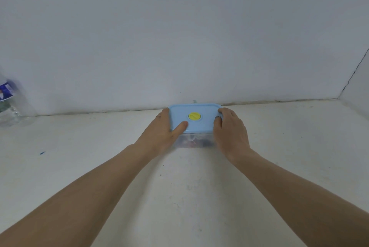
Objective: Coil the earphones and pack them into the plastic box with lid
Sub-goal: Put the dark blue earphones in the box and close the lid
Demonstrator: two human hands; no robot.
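**Lid on, hands at both ends of the box**

The plastic box (194, 141) looks light and rigid, a thin clear tub that would likely skate on the smooth worktop (99, 166) if pushed from one side only. Its walls are probably slick, so the firmest hold is at the short ends, under the lid's overhanging rim, which is where both hands sit. The lid (194, 118) should flex a little at the edges and need even pressure to seat.

The left hand (162, 129) wraps the left end, fingers (159, 116) curled round the far corner and the thumb lying flat on top of the lid. The right hand (229, 129) clasps the right end, fingers curled over the lid's edge.

The box stands on the worktop close to the wall (179, 37), between the two hands. The lid is pale blue with rounded corners and a yellow round knob (194, 116) in the middle. Through the clear front wall something tangled shows, pale with dark and reddish bits, presumably the earphones (194, 141), too blurred to confirm. A water bottle (9, 103) stands well apart at far left.
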